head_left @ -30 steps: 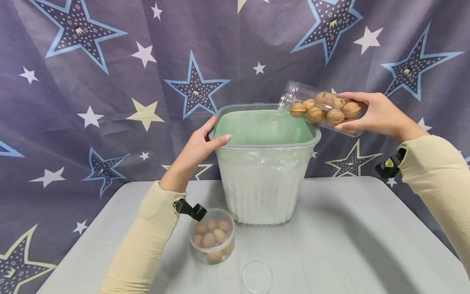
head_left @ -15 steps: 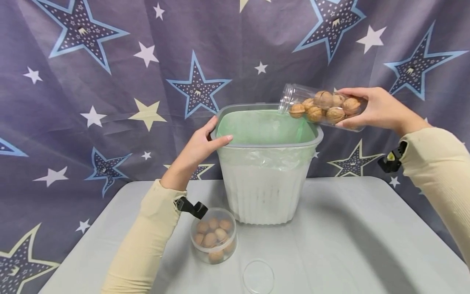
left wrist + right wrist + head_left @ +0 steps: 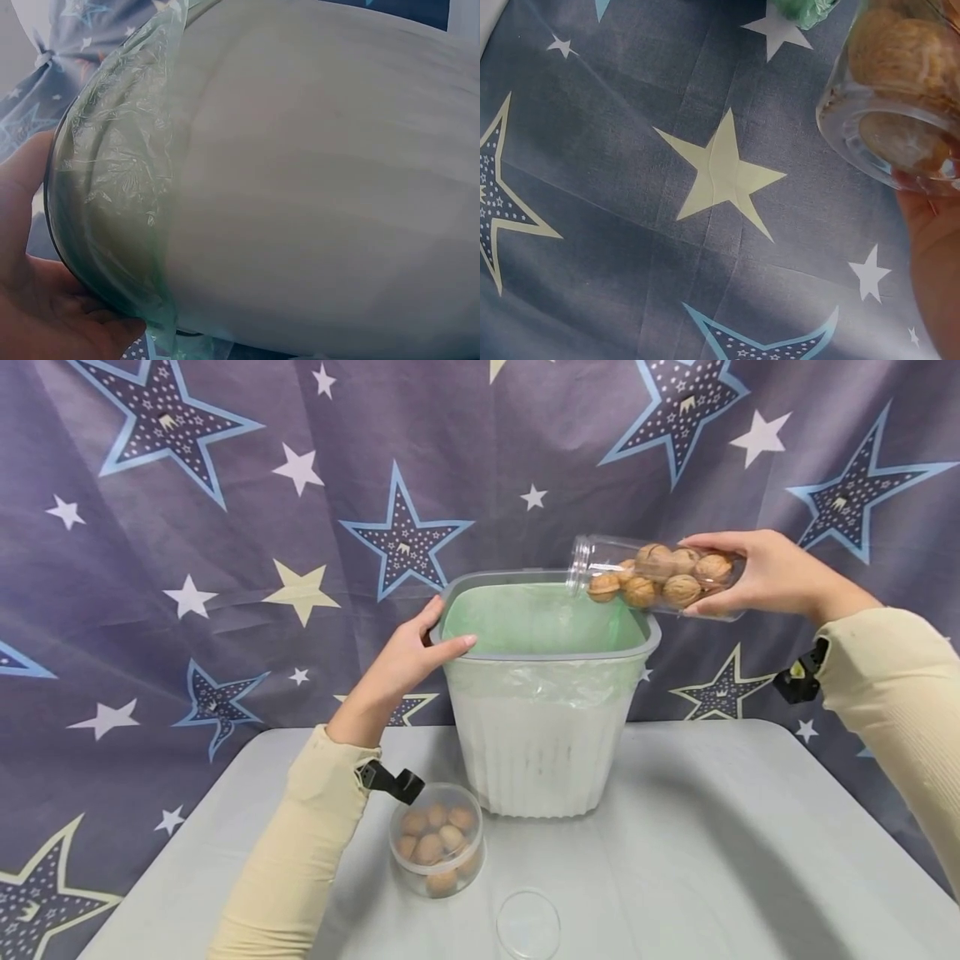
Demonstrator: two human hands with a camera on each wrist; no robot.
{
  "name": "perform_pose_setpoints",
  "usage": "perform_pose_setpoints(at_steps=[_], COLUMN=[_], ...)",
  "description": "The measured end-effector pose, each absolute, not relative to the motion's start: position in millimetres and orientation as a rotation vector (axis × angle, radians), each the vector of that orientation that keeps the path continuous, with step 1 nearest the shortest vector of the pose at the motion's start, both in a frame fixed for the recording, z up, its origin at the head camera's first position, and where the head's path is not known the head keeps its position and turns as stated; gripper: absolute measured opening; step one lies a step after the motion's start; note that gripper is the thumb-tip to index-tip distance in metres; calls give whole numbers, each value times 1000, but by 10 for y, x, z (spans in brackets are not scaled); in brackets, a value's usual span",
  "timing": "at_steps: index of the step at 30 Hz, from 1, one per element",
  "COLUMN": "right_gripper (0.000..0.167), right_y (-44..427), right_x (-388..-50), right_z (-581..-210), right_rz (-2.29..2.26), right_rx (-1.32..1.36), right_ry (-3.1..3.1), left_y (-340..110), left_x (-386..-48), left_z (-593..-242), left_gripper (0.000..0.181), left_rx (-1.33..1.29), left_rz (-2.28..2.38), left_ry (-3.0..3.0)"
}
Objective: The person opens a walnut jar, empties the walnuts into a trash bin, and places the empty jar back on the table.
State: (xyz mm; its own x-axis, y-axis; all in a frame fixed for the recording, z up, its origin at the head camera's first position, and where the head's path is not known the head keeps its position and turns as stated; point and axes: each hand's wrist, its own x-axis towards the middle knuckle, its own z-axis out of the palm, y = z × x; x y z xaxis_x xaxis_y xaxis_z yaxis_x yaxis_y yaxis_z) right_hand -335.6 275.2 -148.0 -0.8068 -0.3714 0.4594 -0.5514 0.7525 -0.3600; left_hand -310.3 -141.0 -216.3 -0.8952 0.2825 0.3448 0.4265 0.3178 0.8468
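Note:
My right hand (image 3: 772, 572) grips a clear plastic jar (image 3: 615, 553) near its base. Several walnuts (image 3: 681, 589) lie inside the jar, which is held on its side, almost level. Its mouth, without a lid, is over the right part of the trash bin (image 3: 536, 743). In the right wrist view, the jar's base (image 3: 862, 150) shows beside the hand. A green bag (image 3: 517, 618) lines the white bin and folds over its grey rim. At the left of the rim, my left hand (image 3: 408, 652) holds on with its thumb over the edge; the left wrist view shows the curled fingers.
A round clear tub (image 3: 437, 843) with several walnuts under a translucent lid stands in front of the bin, near the left forearm. A clear round disc (image 3: 528, 925) lies on the grey table (image 3: 697, 868). Behind hangs a star-patterned curtain (image 3: 247, 510).
The jar's base has risen and its mouth has dropped slightly, bringing it closer to level. The walnuts remain inside. My left hand stays on the bin's rim.

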Motion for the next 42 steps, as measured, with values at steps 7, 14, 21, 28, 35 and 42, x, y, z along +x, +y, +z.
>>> perform_pose_setpoints(at_steps=[7, 14, 21, 28, 35, 42], right_gripper=[77, 79, 82, 83, 82, 83], right_y=[2751, 2722, 2707, 2699, 2660, 2598], right_x=[-3367, -3345, -3356, -3367, -3368, -3368], right_z=[-1439, -1398, -1370, -1359, -1332, -1281], right_rz=[698, 606, 551, 477, 398, 368], right_rx=[739, 762, 755, 757, 824, 882], right_ry=[-2609, -2611, -2635, -2630, -2572, -2575], left_y=[-1412, -1408, -1421, -1406, -1404, -1417], left_x=[-3106, -3109, -3125, -3111, -3110, -3098], left_z=[-2172, -2178, -2192, -2182, -2184, -2174], left_gripper=[80, 79, 79, 79, 80, 80], left_rx=[-686, -691, -669, -670, -677, -669], left_rz=[-1630, -1628, -1641, -1666, -1663, -1645], left_ry=[-2422, -2411, -2404, -2391, -2395, -2432])
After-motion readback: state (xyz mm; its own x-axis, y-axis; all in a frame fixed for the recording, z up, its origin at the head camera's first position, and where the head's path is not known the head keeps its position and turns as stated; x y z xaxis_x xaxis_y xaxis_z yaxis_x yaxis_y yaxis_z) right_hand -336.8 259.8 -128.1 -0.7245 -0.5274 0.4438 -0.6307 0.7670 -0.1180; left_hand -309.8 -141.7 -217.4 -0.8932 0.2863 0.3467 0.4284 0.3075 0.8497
